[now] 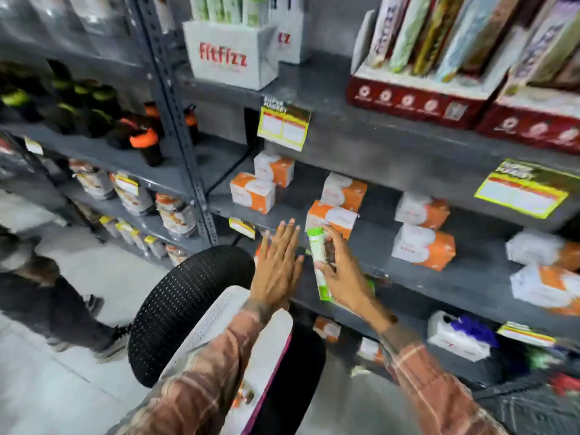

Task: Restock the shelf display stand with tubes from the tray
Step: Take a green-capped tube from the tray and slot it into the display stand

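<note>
My right hand point(343, 271) is shut on a green and white tube point(317, 255), held upright in front of the lower grey shelf. Beside it, my left hand point(279, 265) is flat and open, fingers spread, holding nothing. High on the upper shelf stands a white display stand point(230, 54) with red lettering, and several green and white tubes point(226, 7) stick out of its top. A white perforated tray point(219, 318) rests below my left forearm on a black round stool point(175, 309); what lies in it is hidden.
Orange and white boxes point(252, 192) sit on the grey shelf point(408, 158) behind my hands. Red cartons with tall packs point(417, 98) fill the upper right. Dark bottles with orange and green caps point(141, 139) stand at left. A person's legs point(47, 296) are at far left.
</note>
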